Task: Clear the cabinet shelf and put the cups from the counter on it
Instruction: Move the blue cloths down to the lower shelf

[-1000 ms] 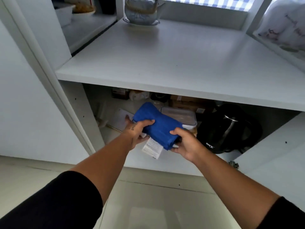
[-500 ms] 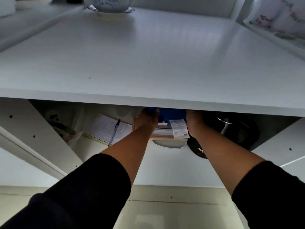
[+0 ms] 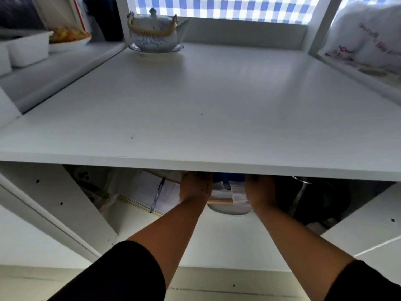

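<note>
A wide white cabinet shelf (image 3: 195, 118) fills the middle of the view, bare except for a white and blue teapot (image 3: 154, 32) on a saucer at its back. Under it is a lower shelf (image 3: 217, 240). My left hand (image 3: 195, 187) and my right hand (image 3: 259, 191) reach into it, one on each side of a folded blue cloth (image 3: 229, 178) with a white paper tag (image 3: 238, 192). The cloth rests on a clear lidded container (image 3: 230, 210). The fingers are hidden behind the upper shelf's front edge. No cups are in sight.
On the lower shelf lie a spiral notebook with a pen (image 3: 149, 195) at the left and a black kettle (image 3: 312, 200) at the right. A white tub (image 3: 28, 49) and a bowl of food (image 3: 69, 39) stand upper left. A white bag (image 3: 368, 33) sits upper right.
Both hands carried the blue cloth from in front of the cabinet deep into the lower shelf, onto the clear container. The view tilted up, so the upper shelf now hides the fingers.
</note>
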`<action>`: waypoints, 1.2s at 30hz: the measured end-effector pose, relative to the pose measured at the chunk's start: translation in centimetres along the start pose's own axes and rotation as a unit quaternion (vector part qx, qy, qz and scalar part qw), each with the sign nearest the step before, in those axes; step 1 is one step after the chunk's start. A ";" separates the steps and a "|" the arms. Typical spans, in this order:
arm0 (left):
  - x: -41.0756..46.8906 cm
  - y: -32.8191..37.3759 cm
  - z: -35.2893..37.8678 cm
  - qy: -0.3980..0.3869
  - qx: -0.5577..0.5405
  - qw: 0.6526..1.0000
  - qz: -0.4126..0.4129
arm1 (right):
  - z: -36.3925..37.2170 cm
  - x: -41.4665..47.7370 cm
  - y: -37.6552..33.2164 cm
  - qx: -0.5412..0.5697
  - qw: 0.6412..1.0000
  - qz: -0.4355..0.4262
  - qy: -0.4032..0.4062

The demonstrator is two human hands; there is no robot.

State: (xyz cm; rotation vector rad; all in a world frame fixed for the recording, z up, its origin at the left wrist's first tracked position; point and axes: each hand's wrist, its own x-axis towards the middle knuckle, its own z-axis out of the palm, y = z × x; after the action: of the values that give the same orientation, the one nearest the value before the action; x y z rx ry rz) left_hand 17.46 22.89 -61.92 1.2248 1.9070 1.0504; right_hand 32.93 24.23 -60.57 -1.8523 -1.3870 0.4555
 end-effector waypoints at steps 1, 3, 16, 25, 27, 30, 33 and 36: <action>-0.7 -0.1 -0.3 0.033 0.024 0.999 -0.004 | -0.2 -0.7 0.0 0.010 0.999 -0.021 0.033; -2.7 0.5 -1.1 0.098 0.084 0.990 0.057 | -0.4 -2.3 0.3 -0.005 0.996 -0.075 0.048; -14.6 5.0 -13.4 0.182 0.054 0.813 0.550 | -10.8 -13.3 -4.3 0.054 0.883 -0.467 0.020; -13.0 14.1 -22.1 0.216 0.221 0.893 0.326 | -15.7 -13.5 -15.7 0.118 0.872 -0.470 0.061; -11.2 14.4 -23.1 0.187 0.283 0.908 0.244 | -15.3 -12.3 -17.9 0.119 0.903 -0.413 0.022; -9.1 14.2 -23.8 0.123 0.350 0.916 0.156 | -14.1 -10.1 -21.2 0.124 0.933 -0.337 -0.020; -8.0 14.2 -23.8 0.054 0.419 0.898 0.125 | -12.2 -7.2 -24.1 0.103 0.951 -0.286 -0.063; -7.2 14.1 -24.4 0.031 0.425 0.894 0.140 | -9.5 -3.7 -26.8 0.109 0.969 -0.192 -0.112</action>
State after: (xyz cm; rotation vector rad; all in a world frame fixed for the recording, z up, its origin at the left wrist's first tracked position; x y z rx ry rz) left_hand 5.87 12.85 -37.24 1.9991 2.3833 0.3352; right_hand 20.56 20.58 -34.96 -1.3457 -1.7256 0.6024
